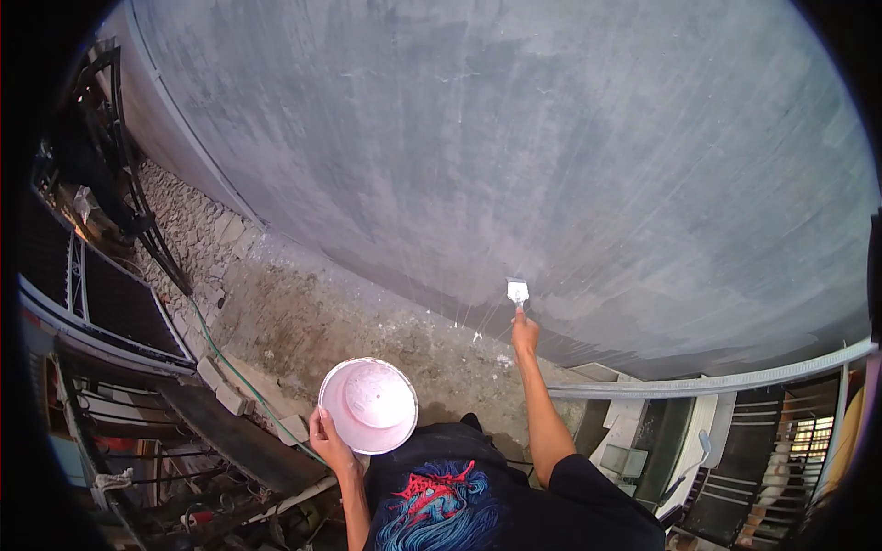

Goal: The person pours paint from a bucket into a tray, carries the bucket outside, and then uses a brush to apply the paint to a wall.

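Note:
My right hand [525, 332], arm stretched forward, is closed round the handle of a wide flat paintbrush [518, 292] coated in white. The brush's bristle end points up and overlaps the low part of the grey wall [514, 138]. Fingers of my left hand [331, 443] grip the near-left rim of a round, pale pinkish-white bucket [369, 404], held tilted so that its inside shows. White residue coats the bucket's bottom and sides. Thin pale streaks and drips run down the wall around the brush.
Rough ground [294, 321] with white splashes runs along the wall's foot. Broken rubble [188, 216], concrete blocks [225, 386] and a green hose [220, 354] lie to the left. A grey rail or pipe [717, 386] crosses at right, near metal grilles [726, 477].

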A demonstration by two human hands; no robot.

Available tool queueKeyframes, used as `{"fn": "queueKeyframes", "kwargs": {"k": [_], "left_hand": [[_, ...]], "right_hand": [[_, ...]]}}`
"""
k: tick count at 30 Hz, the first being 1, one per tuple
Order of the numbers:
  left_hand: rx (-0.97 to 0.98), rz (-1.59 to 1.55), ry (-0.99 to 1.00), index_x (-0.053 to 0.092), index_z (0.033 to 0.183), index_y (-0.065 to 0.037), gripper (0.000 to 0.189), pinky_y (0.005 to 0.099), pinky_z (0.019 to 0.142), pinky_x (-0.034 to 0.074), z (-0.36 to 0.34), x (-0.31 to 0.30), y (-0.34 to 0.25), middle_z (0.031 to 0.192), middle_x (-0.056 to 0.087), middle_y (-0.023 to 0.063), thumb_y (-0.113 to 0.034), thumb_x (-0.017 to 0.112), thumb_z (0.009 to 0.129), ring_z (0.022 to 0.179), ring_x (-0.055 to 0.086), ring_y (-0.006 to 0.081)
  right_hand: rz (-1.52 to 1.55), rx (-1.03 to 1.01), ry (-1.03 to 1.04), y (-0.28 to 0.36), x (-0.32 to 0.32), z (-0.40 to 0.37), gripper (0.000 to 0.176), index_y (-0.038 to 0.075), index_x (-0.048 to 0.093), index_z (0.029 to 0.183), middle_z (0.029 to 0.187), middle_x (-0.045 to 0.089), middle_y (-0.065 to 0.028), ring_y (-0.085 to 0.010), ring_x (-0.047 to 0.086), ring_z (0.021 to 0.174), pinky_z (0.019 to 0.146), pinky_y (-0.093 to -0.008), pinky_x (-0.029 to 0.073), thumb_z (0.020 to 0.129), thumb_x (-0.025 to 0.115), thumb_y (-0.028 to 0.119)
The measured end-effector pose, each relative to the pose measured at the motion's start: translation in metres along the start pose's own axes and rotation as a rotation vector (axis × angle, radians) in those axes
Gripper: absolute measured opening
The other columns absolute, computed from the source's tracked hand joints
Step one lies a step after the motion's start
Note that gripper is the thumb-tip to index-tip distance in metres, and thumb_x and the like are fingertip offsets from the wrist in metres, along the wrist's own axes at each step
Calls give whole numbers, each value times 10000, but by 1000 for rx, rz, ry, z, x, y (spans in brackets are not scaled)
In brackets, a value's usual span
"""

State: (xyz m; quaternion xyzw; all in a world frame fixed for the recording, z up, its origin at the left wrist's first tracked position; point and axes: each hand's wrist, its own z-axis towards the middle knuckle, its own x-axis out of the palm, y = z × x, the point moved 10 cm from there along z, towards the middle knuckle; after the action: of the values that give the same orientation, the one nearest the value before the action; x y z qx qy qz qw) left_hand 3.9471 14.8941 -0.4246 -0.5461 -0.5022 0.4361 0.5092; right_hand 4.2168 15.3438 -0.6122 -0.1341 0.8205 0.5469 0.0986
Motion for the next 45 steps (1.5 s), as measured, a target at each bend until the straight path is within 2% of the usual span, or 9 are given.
{"fn": "queueKeyframes", "kwargs": {"k": [2, 11, 15, 19, 22, 25, 28, 38, 45], "left_hand": [[-11, -6, -53, 614, 1118, 27, 300, 264, 832, 448, -1, -13, 3, 1037, 633, 50, -238, 530, 1007, 935, 564, 108], [-10, -84, -126, 623, 1100, 32, 307, 260, 819, 447, 14, -42, 21, 1023, 641, 54, -247, 547, 999, 912, 564, 109], [-16, -139, -137, 620, 1105, 27, 305, 262, 817, 453, 39, -57, 30, 1027, 641, 56, -249, 541, 1001, 915, 570, 115], [2, -143, -142, 609, 1122, 29, 311, 268, 822, 458, 72, -90, 31, 1031, 640, 59, -248, 531, 1005, 922, 574, 119], [11, -155, -160, 603, 1135, 49, 324, 276, 833, 454, 105, -112, 19, 1025, 641, 74, -238, 545, 996, 921, 575, 126], [28, -76, -138, 595, 1145, 50, 343, 284, 844, 452, 137, -138, 13, 1031, 636, 82, -255, 543, 997, 929, 572, 137], [35, -83, -136, 584, 1162, 44, 354, 293, 854, 451, 169, -160, 11, 1059, 629, 83, -266, 551, 994, 943, 573, 144], [20, -38, -71, 588, 1120, 35, 339, 298, 823, 449, 219, -171, -3, 1004, 618, 67, -278, 542, 1000, 906, 558, 137], [-20, -149, -111, 599, 1104, 25, 298, 273, 825, 452, 206, -177, 9, 1025, 626, 54, -247, 520, 1010, 915, 560, 115]], "right_hand": [[146, -66, 32, 61, 11, -24, 439, 51, 594, 782, 560, 410, 37, -77, 392, 479, 450, -263, 318, 950, 562, 455], [94, -648, 110, 286, 40, -165, 495, 1, 588, 759, 558, 369, 20, -76, 349, 541, 503, -294, 280, 977, 524, 441], [49, -662, 67, 275, 82, -139, 492, -10, 598, 771, 548, 427, -28, -136, 419, 539, 529, -339, 332, 977, 516, 429], [-108, -628, -95, 198, 144, -83, 512, -37, 628, 794, 595, 560, -156, -320, 552, 610, 651, -455, 429, 964, 506, 430], [-106, -378, 6, 148, 189, -62, 480, 7, 642, 787, 581, 508, -36, -152, 491, 550, 546, -346, 412, 945, 545, 450], [55, -52, 120, 112, 216, -70, 461, 29, 645, 799, 574, 483, -6, -131, 460, 514, 478, -321, 397, 939, 553, 458], [134, -16, 26, 128, 215, -80, 423, 30, 622, 833, 553, 423, 33, -92, 398, 470, 426, -266, 342, 955, 543, 428], [553, -473, 89, 385, 120, -218, 376, 46, 526, 850, 518, 301, 59, -63, 260, 457, 472, -245, 235, 999, 504, 390], [469, -697, -55, 384, 109, -227, 413, 58, 531, 817, 528, 325, 60, -36, 290, 454, 443, -233, 221, 1002, 485, 424]]}}
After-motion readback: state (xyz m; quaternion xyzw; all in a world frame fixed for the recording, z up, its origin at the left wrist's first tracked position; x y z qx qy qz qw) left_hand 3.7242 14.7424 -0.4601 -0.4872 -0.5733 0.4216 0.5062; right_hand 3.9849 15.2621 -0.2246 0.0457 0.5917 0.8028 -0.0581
